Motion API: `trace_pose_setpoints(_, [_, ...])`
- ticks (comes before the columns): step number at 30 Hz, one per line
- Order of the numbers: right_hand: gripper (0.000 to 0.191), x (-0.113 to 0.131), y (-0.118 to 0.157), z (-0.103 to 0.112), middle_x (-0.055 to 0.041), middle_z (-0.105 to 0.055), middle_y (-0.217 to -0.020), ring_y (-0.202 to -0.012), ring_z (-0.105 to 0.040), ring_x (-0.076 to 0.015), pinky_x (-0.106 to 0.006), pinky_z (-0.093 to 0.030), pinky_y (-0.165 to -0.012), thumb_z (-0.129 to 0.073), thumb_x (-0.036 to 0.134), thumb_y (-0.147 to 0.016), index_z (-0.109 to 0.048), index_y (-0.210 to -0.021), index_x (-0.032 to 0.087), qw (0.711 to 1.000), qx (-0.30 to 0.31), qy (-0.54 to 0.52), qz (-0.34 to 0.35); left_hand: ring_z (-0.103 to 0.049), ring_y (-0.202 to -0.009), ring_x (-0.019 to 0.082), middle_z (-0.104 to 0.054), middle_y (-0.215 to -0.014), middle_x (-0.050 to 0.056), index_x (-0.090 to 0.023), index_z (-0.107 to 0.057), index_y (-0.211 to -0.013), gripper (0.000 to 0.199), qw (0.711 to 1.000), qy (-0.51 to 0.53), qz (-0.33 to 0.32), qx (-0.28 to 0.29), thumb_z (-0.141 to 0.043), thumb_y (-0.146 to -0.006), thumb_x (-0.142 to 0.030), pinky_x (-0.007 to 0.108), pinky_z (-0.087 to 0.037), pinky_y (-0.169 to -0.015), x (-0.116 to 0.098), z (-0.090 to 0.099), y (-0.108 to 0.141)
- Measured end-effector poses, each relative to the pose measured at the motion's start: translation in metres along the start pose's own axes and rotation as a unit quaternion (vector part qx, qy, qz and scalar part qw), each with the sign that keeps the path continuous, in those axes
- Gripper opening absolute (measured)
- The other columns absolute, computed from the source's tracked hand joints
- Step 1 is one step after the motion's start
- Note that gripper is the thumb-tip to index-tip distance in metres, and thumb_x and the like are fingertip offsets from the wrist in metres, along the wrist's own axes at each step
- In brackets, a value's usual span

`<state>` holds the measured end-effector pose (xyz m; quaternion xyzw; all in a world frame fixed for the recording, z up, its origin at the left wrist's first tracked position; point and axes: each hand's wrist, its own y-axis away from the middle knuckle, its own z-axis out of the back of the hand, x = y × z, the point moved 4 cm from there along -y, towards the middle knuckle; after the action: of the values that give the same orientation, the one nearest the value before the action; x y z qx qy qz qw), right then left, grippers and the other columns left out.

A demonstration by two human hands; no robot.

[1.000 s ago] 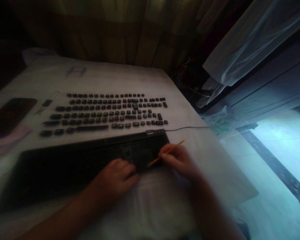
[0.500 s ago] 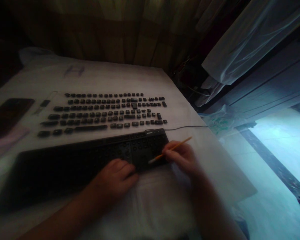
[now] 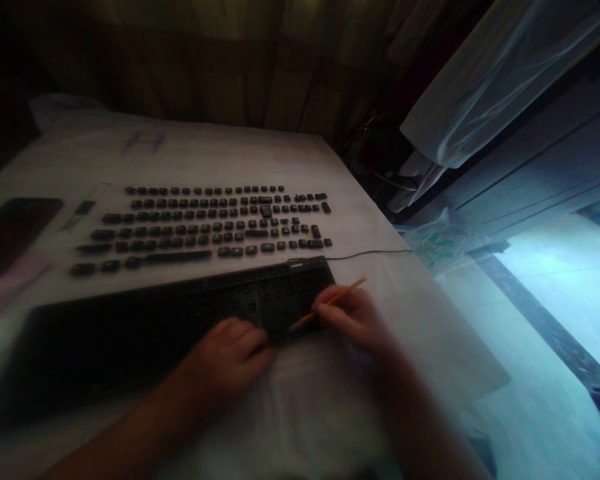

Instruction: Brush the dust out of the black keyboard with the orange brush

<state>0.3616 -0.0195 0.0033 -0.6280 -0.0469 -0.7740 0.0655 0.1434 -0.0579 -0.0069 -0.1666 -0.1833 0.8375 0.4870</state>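
Note:
A black keyboard point(image 3: 145, 327) with its keycaps off lies slantwise on the white-covered table. My left hand point(image 3: 237, 350) rests on its front edge, fingers bent over the top and the thumb close to the rim. Between the thumb and fingers of my right hand point(image 3: 347, 313) is a slim paintbrush point(image 3: 344, 291) with an orange handle. Its pale bristle tip points down and left at the right part of the keyboard; whether the tip touches is too dark to tell. Behind the keyboard, loose black keycaps point(image 3: 200, 230) are laid out in several rows.
A dark phone point(image 3: 17, 230) lies on a pink cloth point(image 3: 15, 283) at the left. Near it is a small dark object point(image 3: 86, 207) with a thin loop. The keyboard's cable point(image 3: 370, 253) runs off the table's right edge, near a clear plastic bag point(image 3: 433, 237).
My right hand and the paintbrush have shifted slightly left and the brush tip has moved left over the keyboard. My left hand stays in place; the whole view has drifted slightly.

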Motion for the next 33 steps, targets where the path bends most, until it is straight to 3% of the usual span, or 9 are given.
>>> trace_pose_setpoints(6, [0.01, 0.003, 0.001, 0.006, 0.0022, -0.06, -0.053, -0.047, -0.053, -0.0116, -0.022, -0.041, -0.045, -0.066, 0.028, -0.077, -0.069, -0.072, 0.02, 0.997, -0.041, -0.056, 0.015, -0.059, -0.085, 0.02, -0.066, -0.092, 0.005, -0.02, -0.066, -0.097, 0.026, 1.0, 0.002, -0.003, -0.011, -0.04, -0.1, -0.016, 0.038, -0.05, -0.078, 0.001, -0.006, 0.005])
trace_pose_setpoints(13, [0.011, -0.001, 0.0, 0.003, 0.0027, -0.057, -0.053, -0.047, -0.051, -0.0107, -0.022, -0.038, -0.044, -0.067, 0.027, -0.077, -0.067, -0.069, 0.019, 1.0, -0.006, 0.013, 0.006, -0.058, -0.084, 0.02, -0.066, -0.091, 0.005, -0.02, -0.066, -0.096, 0.025, 1.0, 0.001, -0.003, -0.015, -0.041, -0.1, -0.017, 0.038, -0.049, -0.077, 0.001, -0.006, 0.005])
trace_pose_setpoints(20, [0.011, 0.0, 0.0, -0.001, 0.0017, -0.062, -0.054, -0.048, -0.055, -0.0112, -0.022, -0.043, -0.046, -0.07, 0.028, -0.077, -0.069, -0.07, 0.019, 1.0, -0.002, -0.021, -0.002, -0.059, -0.081, 0.021, -0.067, -0.089, 0.005, -0.019, -0.066, -0.095, 0.026, 1.0, -0.004, -0.006, -0.016, -0.04, -0.099, -0.016, 0.037, -0.05, -0.075, 0.0, -0.001, 0.001])
trace_pose_setpoints(26, [0.016, 0.003, 0.001, 0.005, 0.0017, -0.063, -0.051, -0.044, -0.056, -0.0116, -0.022, -0.044, -0.043, -0.071, 0.034, -0.078, -0.071, -0.072, 0.02, 0.996, -0.053, -0.071, 0.002, -0.059, -0.081, 0.02, -0.067, -0.089, 0.005, -0.019, -0.067, -0.094, 0.031, 1.0, 0.0, -0.008, -0.01, -0.037, -0.101, -0.016, 0.037, -0.05, -0.073, -0.001, -0.002, 0.0])
trace_pose_setpoints(33, [0.014, 0.003, 0.001, -0.004, 0.0016, -0.064, -0.055, -0.049, -0.058, -0.0115, -0.023, -0.045, -0.048, -0.072, 0.03, -0.08, -0.069, -0.071, 0.019, 0.999, 0.011, -0.036, 0.003, -0.059, -0.083, 0.02, -0.067, -0.09, 0.005, -0.02, -0.066, -0.094, 0.028, 1.0, 0.001, -0.003, -0.006, -0.039, -0.1, -0.017, 0.038, -0.051, -0.077, 0.0, -0.004, 0.003])
